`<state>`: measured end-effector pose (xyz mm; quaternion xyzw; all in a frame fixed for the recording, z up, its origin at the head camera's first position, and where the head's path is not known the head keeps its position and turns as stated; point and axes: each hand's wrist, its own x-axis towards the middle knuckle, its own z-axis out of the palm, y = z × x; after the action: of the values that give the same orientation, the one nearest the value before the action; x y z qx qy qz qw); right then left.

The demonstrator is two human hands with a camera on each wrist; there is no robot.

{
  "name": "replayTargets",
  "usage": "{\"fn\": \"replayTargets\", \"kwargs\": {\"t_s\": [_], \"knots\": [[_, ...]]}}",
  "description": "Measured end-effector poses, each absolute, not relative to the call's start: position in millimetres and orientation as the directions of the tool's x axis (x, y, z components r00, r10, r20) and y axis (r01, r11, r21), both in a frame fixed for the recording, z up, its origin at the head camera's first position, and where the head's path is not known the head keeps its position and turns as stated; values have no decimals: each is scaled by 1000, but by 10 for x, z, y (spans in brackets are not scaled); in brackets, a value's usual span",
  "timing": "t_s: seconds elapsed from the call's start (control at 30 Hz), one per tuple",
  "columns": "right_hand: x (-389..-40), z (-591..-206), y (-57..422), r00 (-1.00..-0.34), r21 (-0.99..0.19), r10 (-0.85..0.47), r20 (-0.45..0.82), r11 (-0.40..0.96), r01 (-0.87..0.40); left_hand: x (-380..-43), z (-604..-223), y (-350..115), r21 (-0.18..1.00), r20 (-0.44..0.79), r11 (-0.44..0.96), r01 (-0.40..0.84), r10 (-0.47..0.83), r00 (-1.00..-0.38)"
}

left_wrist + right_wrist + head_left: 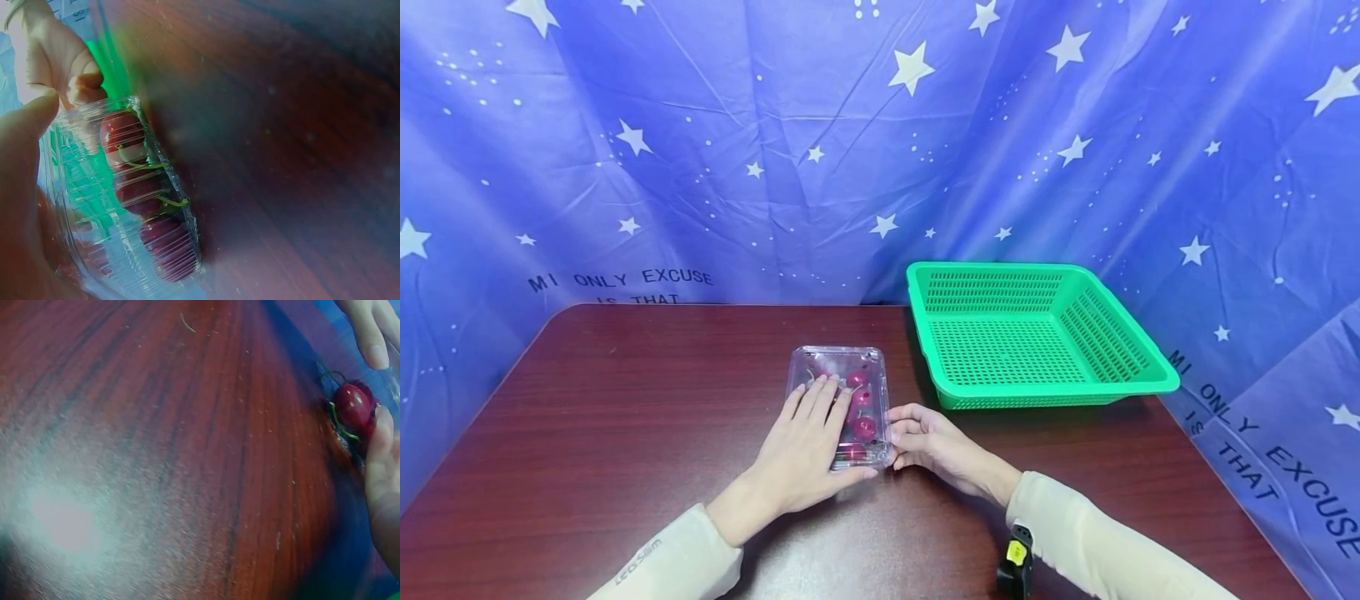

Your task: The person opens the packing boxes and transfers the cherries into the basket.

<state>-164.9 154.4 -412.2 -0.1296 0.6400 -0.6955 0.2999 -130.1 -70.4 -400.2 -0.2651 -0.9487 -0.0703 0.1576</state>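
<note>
A clear plastic clamshell box lies on the table with several red cherries inside, some with green stems. Spread flat across the box's top is my left hand, fingers straight, thumb near the front edge. My right hand is at the box's near right edge, its bent fingers and thumb pinching there. The left wrist view shows the ribbed wall of the box with cherries behind it. In the right wrist view, the right thumb lies alongside a shiny cherry.
A green perforated plastic basket stands on the table at the back right, just beyond my right hand. A blue star-patterned curtain hangs behind the table and along its sides.
</note>
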Motion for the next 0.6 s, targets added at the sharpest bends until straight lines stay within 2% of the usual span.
{"fn": "replayTargets", "kwargs": {"t_s": [0.33, 0.6], "knots": [[-1717, -4094, 1585, -699, -921, -670, -251, -58, 386, -1303, -4008, -709, 43, 325, 852, 522, 482, -814], [-1743, -4101, 1624, -668, -919, -699, -254, -41, 392, -1303, -4010, -700, 51, 330, 848, 527, 483, -811]]}}
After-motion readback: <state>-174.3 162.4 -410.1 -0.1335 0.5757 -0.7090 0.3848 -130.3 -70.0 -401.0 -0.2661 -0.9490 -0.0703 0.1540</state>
